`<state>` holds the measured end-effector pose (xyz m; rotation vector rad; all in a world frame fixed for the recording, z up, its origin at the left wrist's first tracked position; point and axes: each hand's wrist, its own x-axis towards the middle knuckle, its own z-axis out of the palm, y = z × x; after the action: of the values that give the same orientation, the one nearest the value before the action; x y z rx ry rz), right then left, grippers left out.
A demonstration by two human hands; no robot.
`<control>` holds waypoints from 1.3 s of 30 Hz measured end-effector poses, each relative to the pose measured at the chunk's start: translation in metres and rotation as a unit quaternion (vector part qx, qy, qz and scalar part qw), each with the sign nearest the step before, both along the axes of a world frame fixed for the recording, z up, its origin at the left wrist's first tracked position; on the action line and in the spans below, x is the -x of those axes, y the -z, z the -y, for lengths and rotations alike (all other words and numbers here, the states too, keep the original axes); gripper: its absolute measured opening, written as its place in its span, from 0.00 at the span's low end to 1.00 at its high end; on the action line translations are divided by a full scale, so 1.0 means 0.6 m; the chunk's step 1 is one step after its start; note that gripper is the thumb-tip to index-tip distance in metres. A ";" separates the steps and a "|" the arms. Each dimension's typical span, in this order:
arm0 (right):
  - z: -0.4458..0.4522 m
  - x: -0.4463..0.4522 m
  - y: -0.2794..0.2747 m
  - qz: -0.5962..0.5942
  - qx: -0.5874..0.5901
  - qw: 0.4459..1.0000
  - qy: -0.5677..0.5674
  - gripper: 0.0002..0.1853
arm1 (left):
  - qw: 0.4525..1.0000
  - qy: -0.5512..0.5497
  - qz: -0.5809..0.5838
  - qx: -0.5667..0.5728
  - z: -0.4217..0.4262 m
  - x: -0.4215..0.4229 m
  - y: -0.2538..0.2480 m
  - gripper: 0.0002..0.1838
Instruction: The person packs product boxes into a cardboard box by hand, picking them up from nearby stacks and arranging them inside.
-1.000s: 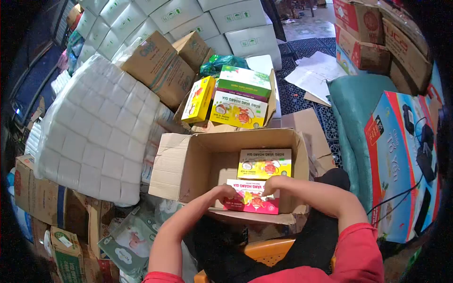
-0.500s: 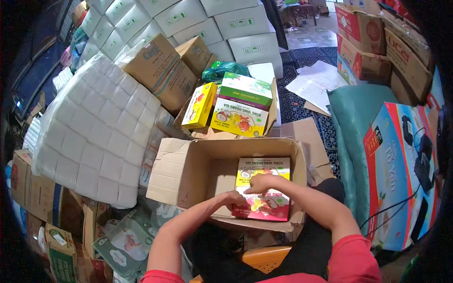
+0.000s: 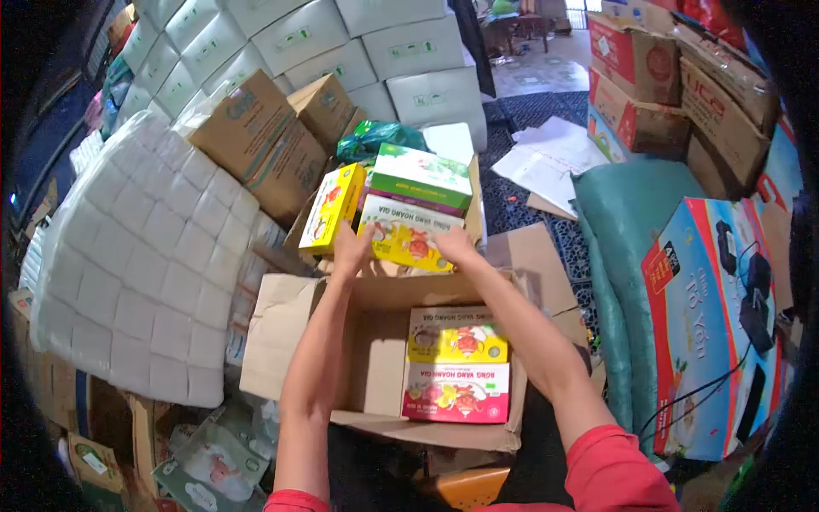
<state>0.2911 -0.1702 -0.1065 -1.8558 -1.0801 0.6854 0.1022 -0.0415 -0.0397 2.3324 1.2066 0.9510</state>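
My left hand (image 3: pixel 351 247) and my right hand (image 3: pixel 455 246) hold a yellow and white printed box (image 3: pixel 408 234) between them by its two ends. That box is at the near side of the far carton. Beside my left hand stands another yellow box (image 3: pixel 333 209), and behind is a green and white box (image 3: pixel 422 177). Below my forearms, the open near carton (image 3: pixel 375 375) contains a yellow and white box (image 3: pixel 458 335) and a red and white box (image 3: pixel 456 392), set against each other on its right side. My fingertips are partly hidden.
A plastic-wrapped pack of white rolls or bundles (image 3: pixel 136 273) leans at the left. White cartons (image 3: pixel 418 47) are stacked behind. On the right lie a green sack (image 3: pixel 618 256) and a blue printed carton (image 3: pixel 708 316) with black cables. Papers (image 3: pixel 546 162) cover part of the patterned floor.
Both hands have left the boxes inside the near carton and reached forward to the far carton, taking hold of a yellow and white box. The camera view has shifted slightly.
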 end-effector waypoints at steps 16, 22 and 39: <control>-0.041 -0.002 0.047 -0.505 -0.092 0.854 0.080 0.19 | 0.995 0.079 0.058 0.036 -0.015 0.022 0.013 0.30; -0.001 0.024 0.003 -0.151 -0.271 0.939 0.150 0.19 | 0.986 0.063 0.146 -0.051 0.118 0.088 -0.087 0.31; 0.256 0.287 0.000 -0.340 -0.116 0.919 -0.163 0.34 | 0.965 0.019 0.114 -0.237 0.292 0.325 -0.130 0.23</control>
<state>0.1191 -0.3236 -0.1063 -1.0963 -0.9455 1.2244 -0.0927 -0.2167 0.0382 2.4843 0.9118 1.5900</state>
